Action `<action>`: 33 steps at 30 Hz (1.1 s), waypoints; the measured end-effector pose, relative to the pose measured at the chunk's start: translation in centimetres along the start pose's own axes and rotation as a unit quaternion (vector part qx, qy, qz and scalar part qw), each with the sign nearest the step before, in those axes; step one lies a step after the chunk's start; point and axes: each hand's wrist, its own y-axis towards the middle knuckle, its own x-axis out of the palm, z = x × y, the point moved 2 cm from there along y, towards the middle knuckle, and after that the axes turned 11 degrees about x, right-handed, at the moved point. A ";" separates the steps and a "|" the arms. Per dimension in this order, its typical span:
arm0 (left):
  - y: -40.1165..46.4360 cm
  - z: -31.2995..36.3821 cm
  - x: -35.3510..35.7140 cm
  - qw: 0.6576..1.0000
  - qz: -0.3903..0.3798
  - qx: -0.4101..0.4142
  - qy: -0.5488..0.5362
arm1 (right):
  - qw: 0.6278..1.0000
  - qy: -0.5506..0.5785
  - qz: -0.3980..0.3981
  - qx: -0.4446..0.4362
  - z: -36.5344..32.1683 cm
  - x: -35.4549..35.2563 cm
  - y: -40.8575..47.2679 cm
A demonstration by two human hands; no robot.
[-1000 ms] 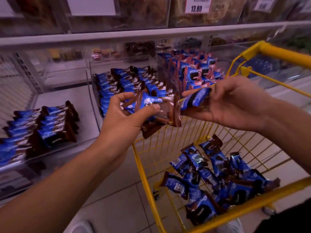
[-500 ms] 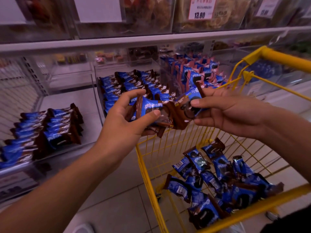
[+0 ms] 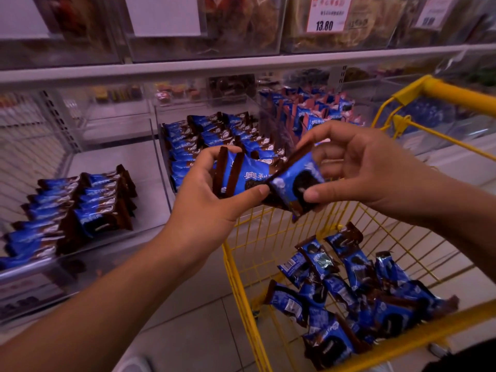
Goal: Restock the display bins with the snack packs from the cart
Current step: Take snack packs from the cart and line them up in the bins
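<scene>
My left hand (image 3: 209,200) grips a small stack of blue and brown snack packs (image 3: 241,175) between thumb and fingers, above the cart's near-left corner. My right hand (image 3: 357,167) pinches one more snack pack (image 3: 298,183) by its edges, tilted, touching the stack's right side. Several loose packs (image 3: 349,299) lie in the bottom of the yellow wire cart (image 3: 236,277). Behind my hands a clear display bin (image 3: 161,146) holds rows of the same packs (image 3: 214,135). A bin to the left (image 3: 150,205) holds two short rows (image 3: 80,205).
A third bin at the back right holds blue and pink packs (image 3: 316,111). The upper shelf (image 3: 241,65) carries clear boxes with a 13.80 price tag (image 3: 324,14). The cart's yellow handle (image 3: 456,95) is at the right. Pale floor tiles (image 3: 174,331) lie below.
My right hand turned its pack from lying flat to face-up and brought it against the stack in my left hand. Both hands dropped a little lower in the view.
</scene>
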 end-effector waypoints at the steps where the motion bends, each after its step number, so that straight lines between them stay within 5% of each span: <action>1: 0.0 0.0 0.0 1.000 -0.004 -0.008 -0.013 | 0.998 -0.037 0.038 -0.025 -0.2 0.1 0.0; 4: 0.0 0.0 0.1 0.995 -0.015 -0.043 -0.090 | 0.985 -0.110 0.111 -0.072 -0.4 0.7 0.0; 9: -0.1 0.2 0.3 0.973 -0.016 -0.090 -0.212 | 0.984 -0.117 0.110 -0.080 0.0 1.5 0.3; 16: -0.6 1.0 0.2 0.969 0.039 -0.111 -0.216 | 0.991 -0.074 0.091 -0.063 -0.5 3.7 1.3; 22: 0.1 3.9 -3.9 0.985 0.038 -0.025 -0.164 | 0.997 -0.070 -0.031 0.033 -4.4 6.8 5.7; 33: 1.2 5.1 -19.7 0.988 0.151 -0.025 -0.035 | 0.942 -0.275 -0.191 -0.022 -10.4 19.6 20.1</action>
